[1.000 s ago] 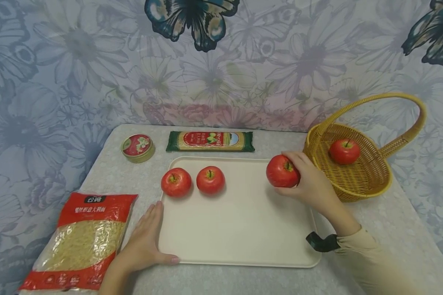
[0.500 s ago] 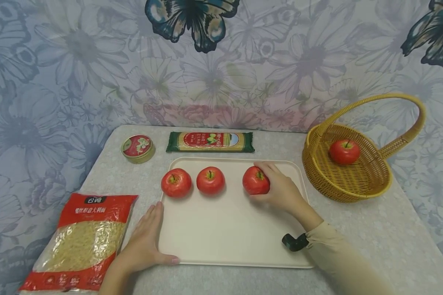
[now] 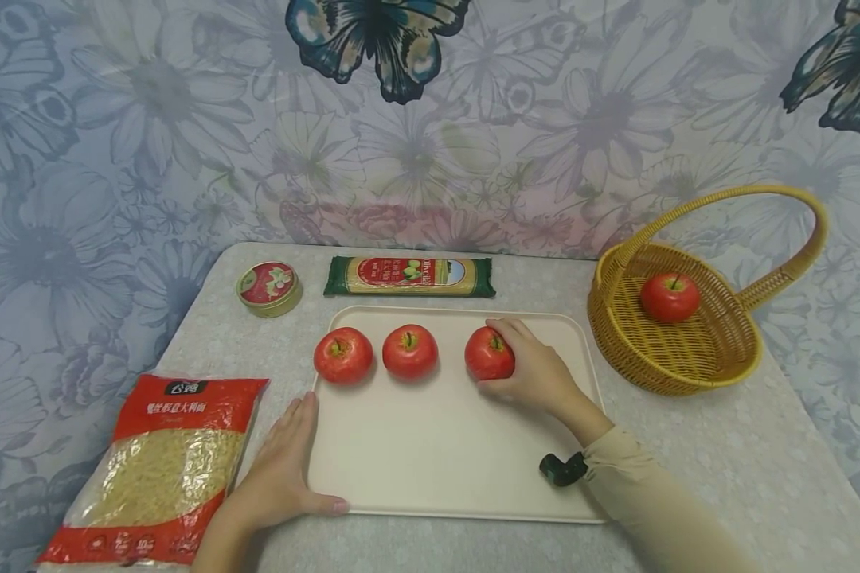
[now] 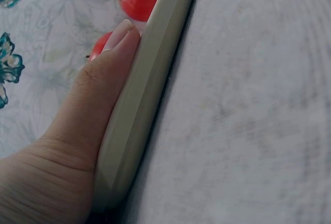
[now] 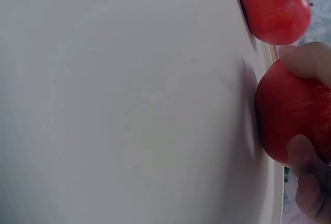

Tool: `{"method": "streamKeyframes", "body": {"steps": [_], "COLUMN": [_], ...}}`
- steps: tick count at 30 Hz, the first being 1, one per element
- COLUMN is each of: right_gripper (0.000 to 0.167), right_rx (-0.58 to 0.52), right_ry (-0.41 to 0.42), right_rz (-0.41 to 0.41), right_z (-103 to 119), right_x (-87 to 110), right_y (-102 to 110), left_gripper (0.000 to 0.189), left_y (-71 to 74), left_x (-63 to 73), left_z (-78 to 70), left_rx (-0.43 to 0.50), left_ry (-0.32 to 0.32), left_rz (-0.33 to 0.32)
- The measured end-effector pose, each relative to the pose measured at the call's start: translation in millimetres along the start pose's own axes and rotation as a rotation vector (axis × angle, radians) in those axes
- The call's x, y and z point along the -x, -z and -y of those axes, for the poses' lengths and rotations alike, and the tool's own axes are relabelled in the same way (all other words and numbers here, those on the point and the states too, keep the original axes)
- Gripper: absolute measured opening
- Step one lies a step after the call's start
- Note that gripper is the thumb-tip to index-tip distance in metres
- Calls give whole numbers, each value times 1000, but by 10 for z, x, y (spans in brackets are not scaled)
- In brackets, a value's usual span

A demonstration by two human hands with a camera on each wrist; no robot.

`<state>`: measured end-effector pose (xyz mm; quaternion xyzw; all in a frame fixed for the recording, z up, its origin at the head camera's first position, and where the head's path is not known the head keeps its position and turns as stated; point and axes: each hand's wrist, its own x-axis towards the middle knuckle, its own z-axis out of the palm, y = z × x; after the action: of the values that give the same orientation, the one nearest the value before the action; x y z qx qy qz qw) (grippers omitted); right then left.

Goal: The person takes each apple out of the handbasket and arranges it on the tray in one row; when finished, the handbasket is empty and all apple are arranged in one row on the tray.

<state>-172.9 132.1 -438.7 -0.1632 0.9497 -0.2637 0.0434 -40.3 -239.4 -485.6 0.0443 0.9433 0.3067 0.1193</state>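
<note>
My right hand [image 3: 533, 370] grips a red apple [image 3: 489, 353] over the right half of the cream tray [image 3: 430, 469]. In the right wrist view, thumb and fingers curl around this apple [image 5: 292, 113], whose underside is at or very near the tray surface. Two more apples sit to its left on the tray: a middle apple [image 3: 410, 352] and a left apple [image 3: 343, 356] by the tray's left edge. My left hand [image 3: 279, 465] rests against the tray's left front corner, fingers extended along the side and thumb [image 4: 98, 74] lying over the front rim.
A yellow wicker basket [image 3: 638, 374] with one apple [image 3: 670, 297] inside stands right of the tray, its tall handle raised. Behind the tray lies a spaghetti pack [image 3: 410, 276], with a round tin [image 3: 268, 288] to its left. A red pasta bag [image 3: 158, 469] lies at the left.
My right hand has carried the apple leftward from beside the basket onto the tray, moving only slightly in the last half second. My left hand stays in place.
</note>
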Motion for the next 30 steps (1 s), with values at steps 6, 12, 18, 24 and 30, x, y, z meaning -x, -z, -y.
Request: {"method": "streamKeyframes", "body": {"steps": [6, 12, 18, 24, 30], "right_gripper": [96, 96, 98, 101, 105], "right_rx": [0, 36, 65, 56, 38], "right_ry": [0, 6, 7, -4, -14], "right_rz": [4, 35, 76, 87, 89], "right_z": [7, 16, 75, 58, 54], "right_x": [-11, -66, -113, -121, -83], "right_y": [0, 7, 37, 17, 35], "left_gripper": [159, 160, 159, 160, 161], "left_y": [9, 16, 22, 22, 11], "left_x": [-1, 5, 8, 3, 12], "left_z": [-7, -8, -22, -28, -18], "left_rx": [-1, 9, 11, 7, 1], "left_ry": [-8, -22, -19, -14, -16], "left_rz": [-4, -12, -9, -6, -14]}}
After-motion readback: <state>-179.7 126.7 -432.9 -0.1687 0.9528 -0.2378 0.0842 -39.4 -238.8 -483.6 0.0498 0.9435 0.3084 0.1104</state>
